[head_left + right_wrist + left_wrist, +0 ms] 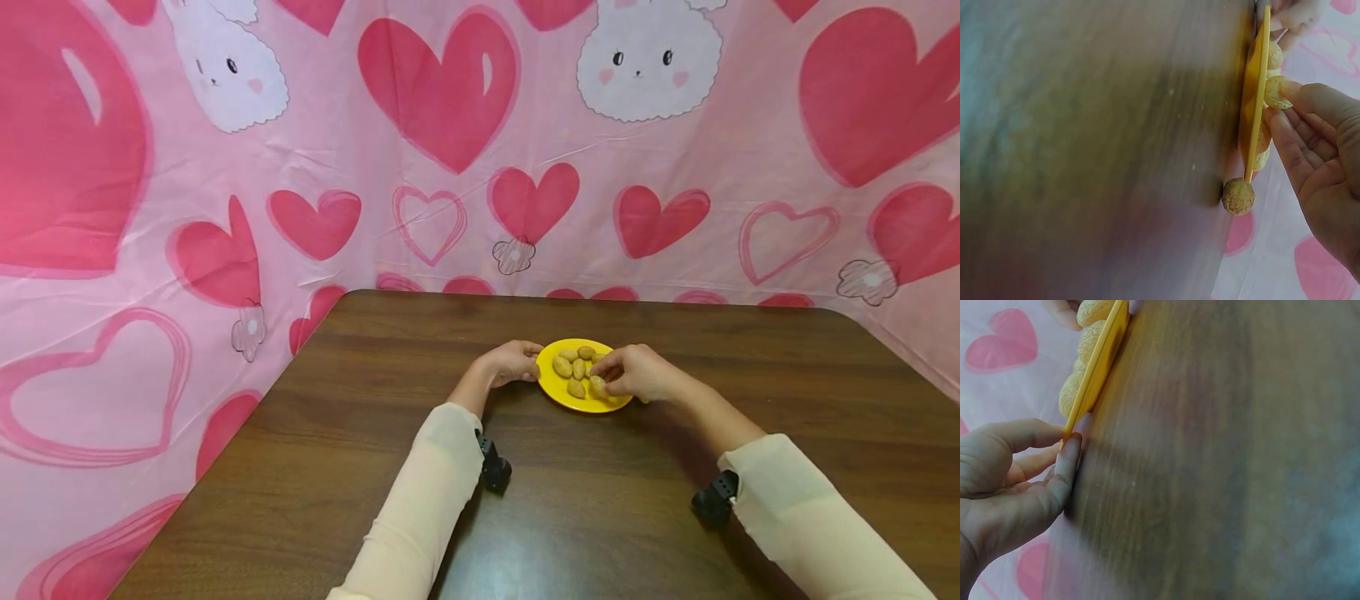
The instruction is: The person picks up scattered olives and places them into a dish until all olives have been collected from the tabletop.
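A yellow plate (551,386) holds several light-brown, wrinkled walnuts in their shells, such as the walnut (562,367) near its left side. At the plate's left rim is my left hand (513,363); in the left wrist view its thumb (1067,464) and fingers pinch the rim. My right hand (643,372) reaches over the plate's right side. Between its thumb and fingertips it pinches a walnut (1277,92), seen close over the plate in the right wrist view. Another walnut (1238,197) lies just outside the plate, next to the rim, mostly hidden by the right hand from above.
The plate is on a dark brown wooden table (360,467), toward its far side. Behind and to the left hangs a pink cloth (322,150) printed with hearts and rabbits. Small black cameras (495,468) are strapped at both wrists, over cream sleeves (420,492).
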Demonstrator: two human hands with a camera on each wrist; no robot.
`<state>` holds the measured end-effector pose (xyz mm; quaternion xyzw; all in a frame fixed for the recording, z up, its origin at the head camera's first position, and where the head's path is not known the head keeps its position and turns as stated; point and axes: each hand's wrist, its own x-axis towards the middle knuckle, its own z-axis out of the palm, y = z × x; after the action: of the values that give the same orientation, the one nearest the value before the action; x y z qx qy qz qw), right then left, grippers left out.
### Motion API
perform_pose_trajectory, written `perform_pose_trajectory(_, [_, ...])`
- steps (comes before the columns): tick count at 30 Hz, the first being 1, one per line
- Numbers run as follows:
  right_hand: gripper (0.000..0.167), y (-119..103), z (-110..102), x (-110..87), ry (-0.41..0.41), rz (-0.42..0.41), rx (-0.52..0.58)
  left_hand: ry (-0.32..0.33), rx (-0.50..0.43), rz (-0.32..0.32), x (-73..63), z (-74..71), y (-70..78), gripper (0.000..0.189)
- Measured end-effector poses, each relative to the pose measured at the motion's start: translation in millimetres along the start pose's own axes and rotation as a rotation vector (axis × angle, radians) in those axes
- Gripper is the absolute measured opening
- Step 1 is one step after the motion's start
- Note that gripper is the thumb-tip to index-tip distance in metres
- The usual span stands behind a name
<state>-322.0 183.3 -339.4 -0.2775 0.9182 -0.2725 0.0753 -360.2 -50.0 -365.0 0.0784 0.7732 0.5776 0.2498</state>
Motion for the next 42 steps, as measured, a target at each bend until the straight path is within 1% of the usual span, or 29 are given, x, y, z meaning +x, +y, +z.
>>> perform_pose_trajectory(9, [0.024,-1.7,3.6,1.6,0.029,-0.037,-0.044,0.002,-0.006,0.0,0.6,-0.1,-0.6,0.064])
perform_pose_trajectory(16, [0.023,-5.8,6.1,3.7,0.044,-0.085,-0.114,-0.005,-0.009,0.006,-0.8,-0.6,-0.5,0.064])
perform_pose_trajectory(20, [0.023,-6.8,6.7,3.4,0.045,-0.078,-0.135,-0.013,-0.008,0.005,-1.8,-0.4,0.2,0.064])
perform_pose_trajectory(28, [0.022,-6.3,6.3,3.1,0.037,-0.071,-0.128,-0.02,-0.013,0.0,-1.4,-0.4,1.3,0.063])
perform_pose_trajectory(31, [0.022,-6.1,5.8,3.6,0.034,-0.057,-0.132,-0.017,-0.015,-0.002,-1.0,-0.7,1.6,0.063])
perform_pose_trajectory(42, [0.023,-6.0,4.7,4.5,0.027,-0.069,-0.137,-0.017,-0.011,0.0,0.7,-1.0,1.5,0.063])
